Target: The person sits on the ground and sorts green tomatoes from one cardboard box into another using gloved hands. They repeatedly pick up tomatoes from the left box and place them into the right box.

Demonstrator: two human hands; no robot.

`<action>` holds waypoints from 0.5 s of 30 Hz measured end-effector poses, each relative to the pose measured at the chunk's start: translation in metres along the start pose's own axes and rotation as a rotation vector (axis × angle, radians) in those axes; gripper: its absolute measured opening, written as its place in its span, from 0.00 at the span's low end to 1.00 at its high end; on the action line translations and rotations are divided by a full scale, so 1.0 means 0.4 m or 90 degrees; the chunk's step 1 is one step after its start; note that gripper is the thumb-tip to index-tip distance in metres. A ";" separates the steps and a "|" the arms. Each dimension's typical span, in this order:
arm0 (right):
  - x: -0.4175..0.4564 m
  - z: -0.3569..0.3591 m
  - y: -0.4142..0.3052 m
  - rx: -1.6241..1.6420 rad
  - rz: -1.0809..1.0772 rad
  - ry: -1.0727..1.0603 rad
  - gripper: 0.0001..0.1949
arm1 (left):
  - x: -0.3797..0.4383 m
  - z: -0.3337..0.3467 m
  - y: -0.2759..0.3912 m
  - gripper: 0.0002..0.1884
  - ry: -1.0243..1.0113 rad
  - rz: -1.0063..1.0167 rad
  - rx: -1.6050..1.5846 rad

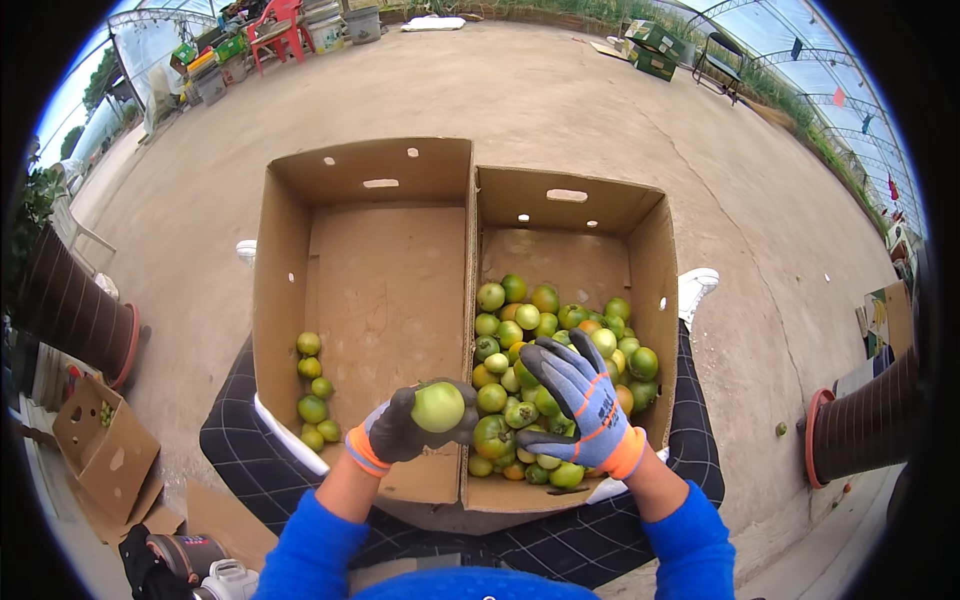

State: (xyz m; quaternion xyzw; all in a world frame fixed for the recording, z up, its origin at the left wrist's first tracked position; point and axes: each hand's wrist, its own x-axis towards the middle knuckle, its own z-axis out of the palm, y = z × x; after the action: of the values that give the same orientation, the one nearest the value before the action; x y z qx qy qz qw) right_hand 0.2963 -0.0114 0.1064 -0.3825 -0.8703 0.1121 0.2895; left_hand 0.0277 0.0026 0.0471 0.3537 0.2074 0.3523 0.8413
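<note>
My left hand, in a grey-and-black work glove with an orange cuff, holds a large green tomato above the near right part of the left cardboard box. Several small green and yellowish tomatoes lie along that box's left wall. My right hand, gloved in blue-grey with dark fingers, rests palm down with spread fingers on the pile of green and orange-tinged tomatoes in the right cardboard box. What lies under its palm is hidden.
Both boxes stand side by side across my lap. Large brown ribbed pots stand on the left and right. Another cardboard box and a lidded container are at lower left. A red chair stands at the far left.
</note>
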 end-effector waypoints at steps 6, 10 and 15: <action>-0.001 0.026 -0.064 0.070 -0.061 -0.007 0.38 | 0.044 0.118 -0.051 0.30 -0.114 0.005 0.174; -0.012 0.024 -0.051 0.041 -0.061 0.057 0.36 | 0.053 0.136 -0.036 0.29 -0.085 -0.045 0.205; -0.015 -0.017 0.013 -0.072 0.065 0.191 0.33 | 0.060 0.077 0.043 0.25 0.065 0.020 0.275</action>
State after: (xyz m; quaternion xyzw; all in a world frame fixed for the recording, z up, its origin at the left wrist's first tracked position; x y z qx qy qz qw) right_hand 0.3065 -0.0125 0.1072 -0.4541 -0.8016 0.0189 0.3884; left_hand 0.0546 0.0151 0.0779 0.5104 0.3146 0.3305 0.7289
